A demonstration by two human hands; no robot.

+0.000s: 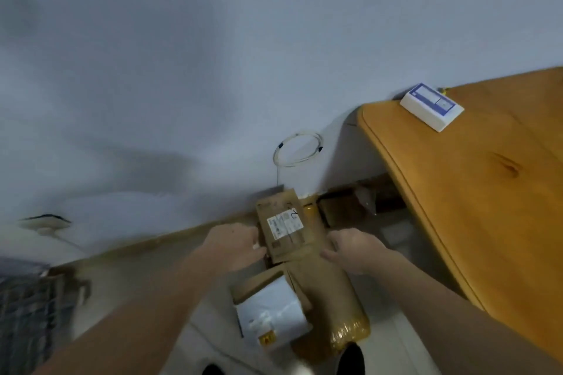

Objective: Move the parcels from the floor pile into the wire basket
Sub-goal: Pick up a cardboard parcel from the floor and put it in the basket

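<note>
Reaching forward from the bottom of the frame, both bare arms met at a brown cardboard parcel [281, 224] just below the middle of the picture. The left hand [236, 245] pressed against the left edge of this parcel with its fingers curled on it, and the right hand [355, 248] held the right edge, so the box was clamped between the two hands. A white shipping label [285, 224] was on its upper face. The parcel stood at the far end of the floor pile, close to the wall [213, 70].

Below the hands, nearer to the camera, a long parcel wrapped in yellowish film [338, 307] lay on the pale floor [207, 332]. A white plastic mailer [274, 312] lay on top of another cardboard piece just beside it, in the lower middle of the frame.

At the lower left edge, a dark wire basket [27, 310] was visible, but it was blurred, and I could not tell what was inside it. It was well apart from the pile.

On the right side, a wooden table [487, 192] filled the frame, and a small white box with a blue label [431, 106] rested on its far corner. A coiled white cable [297, 149] hung on the wall above the parcel.
</note>
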